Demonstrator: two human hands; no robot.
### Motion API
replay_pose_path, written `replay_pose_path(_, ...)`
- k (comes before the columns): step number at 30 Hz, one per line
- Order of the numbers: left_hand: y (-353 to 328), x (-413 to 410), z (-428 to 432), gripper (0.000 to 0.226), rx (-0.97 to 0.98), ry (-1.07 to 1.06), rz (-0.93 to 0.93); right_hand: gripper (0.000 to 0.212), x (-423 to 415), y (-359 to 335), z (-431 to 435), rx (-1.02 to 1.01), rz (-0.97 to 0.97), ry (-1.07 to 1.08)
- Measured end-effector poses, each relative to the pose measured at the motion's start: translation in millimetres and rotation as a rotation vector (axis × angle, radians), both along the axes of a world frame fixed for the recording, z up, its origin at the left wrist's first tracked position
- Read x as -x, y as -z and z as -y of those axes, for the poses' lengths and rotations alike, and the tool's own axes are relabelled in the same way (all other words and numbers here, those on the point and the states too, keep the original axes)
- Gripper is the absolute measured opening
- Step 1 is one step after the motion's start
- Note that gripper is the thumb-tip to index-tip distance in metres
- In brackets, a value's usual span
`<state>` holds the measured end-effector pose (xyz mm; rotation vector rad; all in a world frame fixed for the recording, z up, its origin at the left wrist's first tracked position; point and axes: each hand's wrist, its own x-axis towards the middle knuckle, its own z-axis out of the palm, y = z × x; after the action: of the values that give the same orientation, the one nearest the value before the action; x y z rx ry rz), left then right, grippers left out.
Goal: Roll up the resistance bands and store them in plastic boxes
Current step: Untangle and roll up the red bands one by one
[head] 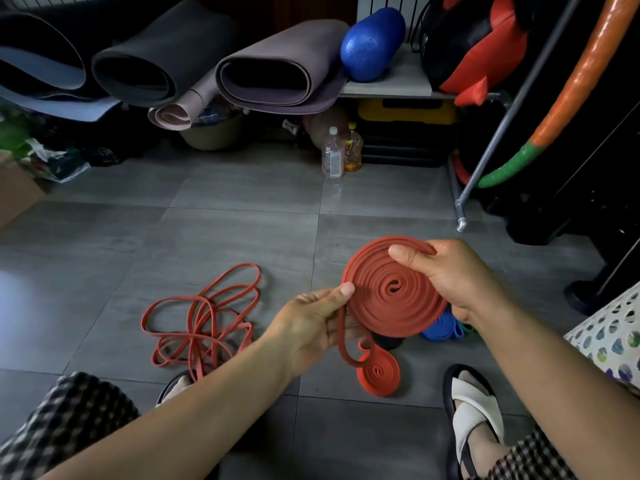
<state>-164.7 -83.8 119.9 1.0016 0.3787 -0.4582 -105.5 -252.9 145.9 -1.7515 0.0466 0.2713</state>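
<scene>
in the head view, a flat spiral coil of red rubber resistance band was held up above the grey tiled floor. the right hand clamped the coil's upper right edge, thumb pressed on its face and fingers behind. the left hand pinched the left edge, thumb on top, where a loose tail of the band dropped past the palm. below it a smaller red coil lay on the tiles; whether the tail joined it could not be told. a tangle of loose red bands sprawled on the floor to the left, well apart from the hands, and a blue band lay partly hidden under the coil. a white sandal rested near the right. at the back, rolled grey exercise mats and a blue foam roller sat on a low shelf, with two plastic bottles standing beneath and an orange and green hoop leaning at the right.
</scene>
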Motion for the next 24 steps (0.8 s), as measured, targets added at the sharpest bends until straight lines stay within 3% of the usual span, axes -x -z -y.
replay_pose_path(3, 4, 4, 13, 0.02, 0.108, -0.201, -0.007, 0.011, 2, 12, -11, -0.041, 0.012, 0.115)
replay_pose_path(7, 3, 4, 33, 0.019, 0.068, -0.376, -0.061, 0.027, 6, 25, -22, 0.002, 0.106, 0.299)
replay_pose_path(12, -1, -7, 45, 0.019, -0.074, -0.395, 0.018, 0.021, 15, 33, -28, -0.133, 0.07, 0.429)
replay_pose_path(15, 8, -21, 36, 0.019, -0.223, -0.297, 0.079, 0.021, 10, 40, -15, -0.154, -0.08, 0.328)
replay_pose_path(20, 54, -26, 26, 0.017, -0.442, -0.033, 0.101, 0.032, 12, 66, 29, 0.169, -0.181, -0.076)
replay_pose_path(24, 115, -11, 38, 0.011, -0.623, 0.1, -0.026, 0.013, 33, 119, 41, 0.298, -0.433, -0.224)
